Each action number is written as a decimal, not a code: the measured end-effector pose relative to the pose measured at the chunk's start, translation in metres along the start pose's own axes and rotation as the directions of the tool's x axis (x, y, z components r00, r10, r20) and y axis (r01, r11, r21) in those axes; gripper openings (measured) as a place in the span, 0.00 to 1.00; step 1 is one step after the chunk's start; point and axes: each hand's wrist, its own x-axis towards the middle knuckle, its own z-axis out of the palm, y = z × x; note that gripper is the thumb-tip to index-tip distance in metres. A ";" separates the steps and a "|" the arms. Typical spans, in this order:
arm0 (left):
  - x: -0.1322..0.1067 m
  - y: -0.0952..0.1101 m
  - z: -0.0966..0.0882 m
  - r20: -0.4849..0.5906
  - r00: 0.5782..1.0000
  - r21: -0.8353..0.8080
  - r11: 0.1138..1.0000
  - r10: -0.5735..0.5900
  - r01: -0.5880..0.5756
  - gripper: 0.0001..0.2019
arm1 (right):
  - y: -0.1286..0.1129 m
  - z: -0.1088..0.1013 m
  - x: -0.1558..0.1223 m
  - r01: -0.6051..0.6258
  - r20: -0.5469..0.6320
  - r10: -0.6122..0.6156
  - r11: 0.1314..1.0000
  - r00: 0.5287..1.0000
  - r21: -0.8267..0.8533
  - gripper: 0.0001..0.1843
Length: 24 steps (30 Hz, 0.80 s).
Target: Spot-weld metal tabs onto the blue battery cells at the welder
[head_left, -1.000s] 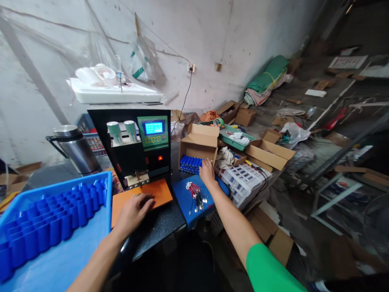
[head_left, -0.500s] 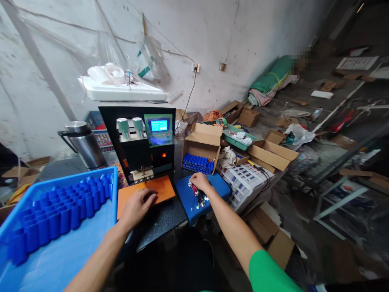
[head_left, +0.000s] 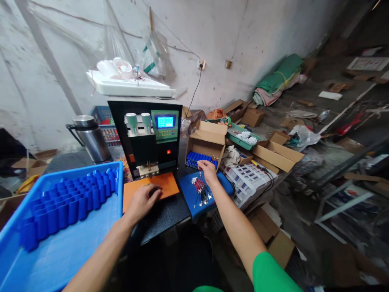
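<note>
My left hand [head_left: 144, 199] rests on the orange board [head_left: 168, 184] in front of a black spot welder [head_left: 142, 148], thumb and forefinger apart, with nothing visible in it. The welder's two thin electrode pins [head_left: 148, 167] stand just beyond my fingers. My right hand [head_left: 208, 173] is raised over the blue pad, its fingertips pinched on a wire lead [head_left: 200, 175] that dangles below them. Beneath it, a bunch of red and black wire leads [head_left: 200, 191] with white plugs and metal ends lies on the blue pad [head_left: 187, 187].
At left, a blue tray [head_left: 120, 178] holds rows of blue-wrapped cylindrical cells [head_left: 73, 198]. Behind my right hand, an open cardboard box [head_left: 209, 138] contains more blue cells. A steel jug [head_left: 91, 140] stands behind the tray; a white basket [head_left: 243, 182] is at right.
My right hand has lifted off the bunch of leads, bringing one lead up in its fingertips. My left hand stays on the orange board. The view has shifted slightly.
</note>
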 end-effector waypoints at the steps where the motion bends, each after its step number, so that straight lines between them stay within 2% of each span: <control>1: -0.001 0.000 0.001 -0.008 1.000 -0.013 1.000 0.004 -0.004 0.18 | -0.007 0.005 -0.002 -0.026 0.002 0.025 0.995 1.000 0.100 0.13; 4: -0.003 0.001 0.002 -0.023 1.000 -0.079 0.997 0.016 -0.018 0.19 | -0.022 0.024 -0.014 -0.095 0.052 0.082 0.943 0.995 0.318 0.14; 9: -0.008 0.006 0.003 -0.040 0.999 -0.098 0.994 0.036 -0.039 0.18 | -0.027 0.061 -0.041 -0.159 0.095 0.129 0.874 0.987 0.459 0.13; 16: -0.012 0.015 0.001 -0.087 0.996 -0.150 0.989 0.006 -0.019 0.17 | -0.017 0.100 -0.071 -0.222 0.102 0.198 0.836 0.975 0.502 0.14; 21: -0.015 0.023 -0.001 -0.067 0.998 -0.168 0.985 0.013 -0.024 0.16 | -0.015 0.118 -0.089 -0.235 0.121 0.201 0.831 0.972 0.505 0.15; 24: -0.016 0.021 0.001 -0.046 0.999 -0.236 0.972 -0.020 0.008 0.15 | -0.016 0.124 -0.097 -0.242 0.162 0.183 0.818 0.970 0.522 0.13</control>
